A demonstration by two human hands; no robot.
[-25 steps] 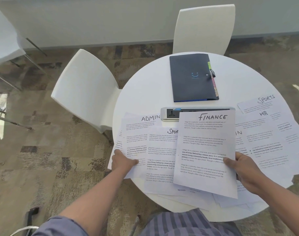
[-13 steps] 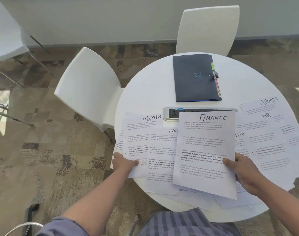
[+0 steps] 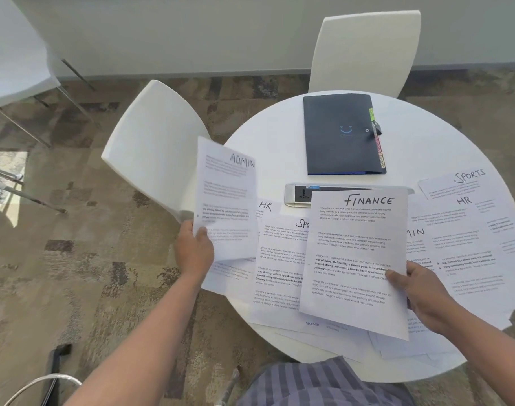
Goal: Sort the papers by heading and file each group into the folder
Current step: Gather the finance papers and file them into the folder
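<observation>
Head view, looking down on a round white table (image 3: pixel 279 148), smooth and glossy. Two hands are in play. The left hand (image 3: pixel 193 253) is closed on one sheet, thumb on top and fingers under its lower left edge: the ADMIN sheet (image 3: pixel 227 200), lifted off the table and tilted, a touch blurred. The right hand (image 3: pixel 426 294) pinches the FINANCE sheet (image 3: pixel 356 259) at its right edge, thumb pressed on the print, the page raised over the spread.

Count the headings that show: ADMIN in the left hand, FINANCE in the right, one HR sheet (image 3: pixel 265 206) just uncovered at left, a partly hidden "SPO" sheet (image 3: pixel 279 259) under the FINANCE page, then on the right a SPORTS sheet (image 3: pixel 455 183), a second HR sheet (image 3: pixel 467 218) and one showing only "MIN" (image 3: pixel 417 238). That makes seven headed pages; more plain white edges poke out below, too overlapped to count. All are thin white paper with black handwritten titles and printed paragraphs.

One folder (image 3: pixel 338 133) lies shut at the far side, well apart from the papers: dark, matte, rectangular, coloured tabs along its right edge. One long silver device (image 3: pixel 294 194) sits between folder and papers. Two white moulded chairs (image 3: pixel 150 148) stand at the table; carpet is mottled brown.
</observation>
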